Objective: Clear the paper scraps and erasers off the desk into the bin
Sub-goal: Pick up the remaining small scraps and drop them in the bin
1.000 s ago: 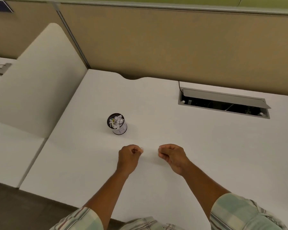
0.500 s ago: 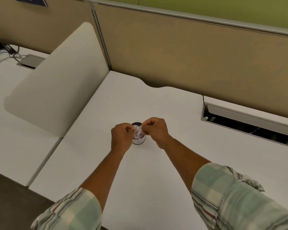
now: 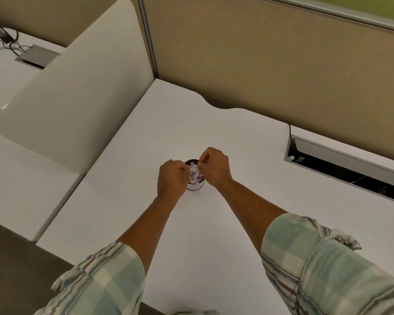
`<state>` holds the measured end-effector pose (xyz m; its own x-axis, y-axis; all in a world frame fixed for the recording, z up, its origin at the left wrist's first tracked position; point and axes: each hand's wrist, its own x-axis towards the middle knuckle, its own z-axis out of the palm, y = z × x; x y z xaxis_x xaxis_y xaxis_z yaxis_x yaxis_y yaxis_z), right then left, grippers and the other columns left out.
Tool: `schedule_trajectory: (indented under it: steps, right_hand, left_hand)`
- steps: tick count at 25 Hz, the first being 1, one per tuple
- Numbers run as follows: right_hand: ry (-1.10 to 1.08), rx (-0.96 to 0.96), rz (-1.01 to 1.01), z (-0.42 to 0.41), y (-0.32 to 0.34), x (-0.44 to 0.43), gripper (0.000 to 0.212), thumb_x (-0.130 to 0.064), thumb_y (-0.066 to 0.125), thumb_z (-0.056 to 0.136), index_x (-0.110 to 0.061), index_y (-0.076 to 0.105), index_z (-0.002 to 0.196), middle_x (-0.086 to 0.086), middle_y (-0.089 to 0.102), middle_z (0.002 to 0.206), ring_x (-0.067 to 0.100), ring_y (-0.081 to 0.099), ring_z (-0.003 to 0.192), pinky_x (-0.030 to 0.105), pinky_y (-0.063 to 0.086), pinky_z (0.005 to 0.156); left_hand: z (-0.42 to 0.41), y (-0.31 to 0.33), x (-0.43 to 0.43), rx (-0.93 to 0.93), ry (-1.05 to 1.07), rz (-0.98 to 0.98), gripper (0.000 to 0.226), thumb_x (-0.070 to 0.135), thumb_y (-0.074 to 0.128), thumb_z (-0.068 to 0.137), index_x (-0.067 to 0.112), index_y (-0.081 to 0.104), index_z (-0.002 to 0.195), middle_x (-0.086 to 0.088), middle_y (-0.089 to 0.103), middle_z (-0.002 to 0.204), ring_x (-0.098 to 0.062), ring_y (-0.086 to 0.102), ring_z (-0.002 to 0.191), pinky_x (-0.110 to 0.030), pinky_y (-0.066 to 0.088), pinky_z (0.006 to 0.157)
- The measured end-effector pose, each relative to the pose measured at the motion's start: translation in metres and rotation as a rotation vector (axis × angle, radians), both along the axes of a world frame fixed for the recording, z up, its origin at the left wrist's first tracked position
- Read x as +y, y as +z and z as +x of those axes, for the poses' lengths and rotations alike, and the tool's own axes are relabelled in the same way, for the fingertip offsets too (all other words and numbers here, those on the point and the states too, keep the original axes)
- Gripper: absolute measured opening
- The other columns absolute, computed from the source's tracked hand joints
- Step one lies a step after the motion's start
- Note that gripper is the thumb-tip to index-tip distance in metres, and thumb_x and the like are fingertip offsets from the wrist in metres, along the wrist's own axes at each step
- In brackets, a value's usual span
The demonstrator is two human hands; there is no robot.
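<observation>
A small round bin (image 3: 195,185) with a dark rim stands on the white desk (image 3: 214,223), filled with white paper scraps (image 3: 195,172). My left hand (image 3: 172,178) is at the bin's left side, fingers pinched over its rim. My right hand (image 3: 214,167) is at its right side, fingers also curled and pinched above the opening. Whether either pinch holds a scrap is too small to tell. The bin's sides are partly hidden by both hands. No loose scraps or erasers show on the desk.
A tan partition wall (image 3: 259,64) runs along the back. An open cable tray (image 3: 346,164) is cut into the desk at the right. A cream divider panel (image 3: 73,98) stands to the left, with a neighbouring desk and cables (image 3: 7,42) beyond.
Both hands moved forward from the bare desk in front of the bin to its rim, one on each side; they have stayed pinched over the opening for the last half second.
</observation>
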<state>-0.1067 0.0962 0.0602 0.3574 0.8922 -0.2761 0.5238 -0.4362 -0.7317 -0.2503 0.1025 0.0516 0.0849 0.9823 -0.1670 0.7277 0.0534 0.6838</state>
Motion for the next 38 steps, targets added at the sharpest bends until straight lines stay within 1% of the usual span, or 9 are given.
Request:
schedule_trajectory:
  steps: [3,8,14,16,19,26,28,31,38]
  right_hand:
    - [-0.025,0.02,0.026,0.003,-0.001,-0.005,0.018,0.003,0.068,0.077,-0.014,0.066,0.079,-0.008,0.065,0.075,0.01,0.063,0.071,0.014,0.045,0.056]
    - [-0.055,0.176,0.084,0.019,0.005,-0.021,0.013,-0.002,0.071,0.082,-0.013,0.072,0.087,-0.005,0.07,0.078,0.02,0.071,0.082,0.034,0.062,0.073]
    - [-0.257,0.382,0.091,0.068,0.005,-0.081,0.01,-0.009,0.078,0.081,-0.016,0.071,0.084,0.002,0.071,0.078,0.011,0.068,0.067,0.022,0.058,0.059]
    - [-0.302,0.402,0.088,0.091,0.004,-0.111,0.01,-0.006,0.077,0.081,-0.014,0.072,0.084,0.003,0.071,0.077,0.011,0.068,0.065,0.023,0.058,0.059]
    - [-0.387,0.374,0.049,0.128,-0.004,-0.164,0.008,-0.005,0.077,0.081,-0.011,0.072,0.084,0.006,0.072,0.078,0.013,0.067,0.065,0.022,0.057,0.058]
    - [-0.488,0.24,-0.138,0.176,-0.041,-0.279,0.007,-0.009,0.074,0.083,-0.015,0.072,0.082,0.003,0.072,0.078,0.017,0.067,0.069,0.024,0.059,0.057]
    - [-0.429,0.18,-0.197,0.175,-0.053,-0.3,0.005,-0.009,0.073,0.083,-0.014,0.072,0.083,-0.001,0.07,0.075,0.017,0.066,0.069,0.032,0.061,0.065]
    - [-0.324,0.052,-0.272,0.169,-0.066,-0.325,0.004,-0.013,0.073,0.083,-0.015,0.071,0.084,-0.004,0.068,0.078,0.016,0.063,0.076,0.023,0.05,0.066]
    - [-0.242,-0.069,-0.426,0.164,-0.088,-0.371,0.031,-0.034,0.084,0.078,-0.016,0.065,0.095,0.0,0.062,0.093,0.018,0.059,0.084,0.025,0.04,0.065]
  left_hand:
    - [-0.002,0.003,-0.001,-0.023,0.042,0.003,0.004,0.013,0.077,0.08,0.013,0.074,0.077,0.002,0.072,0.075,-0.016,0.068,0.07,-0.03,0.057,0.063]
    - [-0.002,0.007,-0.009,-0.043,0.078,0.03,0.008,0.018,0.071,0.085,0.016,0.067,0.078,0.007,0.067,0.071,-0.009,0.062,0.065,-0.025,0.047,0.057]
    - [0.016,0.015,-0.044,-0.149,0.043,0.136,0.022,0.027,0.064,0.094,0.015,0.061,0.076,0.009,0.061,0.064,-0.008,0.057,0.058,-0.006,0.038,0.053]
    - [0.029,0.016,-0.063,-0.194,-0.024,0.17,0.028,0.028,0.065,0.095,0.014,0.057,0.071,0.007,0.059,0.059,-0.013,0.055,0.054,-0.009,0.039,0.05]
    - [0.053,0.013,-0.092,-0.24,-0.165,0.173,0.027,0.027,0.068,0.094,0.013,0.06,0.071,0.004,0.06,0.056,-0.018,0.058,0.059,-0.017,0.042,0.052]
    - [0.106,-0.026,-0.154,-0.166,-0.413,-0.019,0.004,0.015,0.072,0.085,0.018,0.07,0.086,0.006,0.067,0.079,-0.006,0.059,0.068,-0.022,0.051,0.068]
    - [0.118,-0.041,-0.173,-0.083,-0.497,-0.07,0.01,0.018,0.076,0.084,0.019,0.071,0.092,0.006,0.067,0.086,-0.006,0.059,0.074,-0.022,0.05,0.074]
    - [0.13,-0.059,-0.199,0.034,-0.581,-0.168,0.02,0.024,0.08,0.082,0.02,0.072,0.1,0.008,0.063,0.09,-0.011,0.061,0.085,-0.025,0.052,0.078]
    - [0.143,-0.08,-0.236,0.168,-0.601,-0.259,0.027,0.018,0.082,0.08,0.016,0.072,0.105,-0.002,0.066,0.101,-0.017,0.065,0.092,-0.027,0.052,0.082]
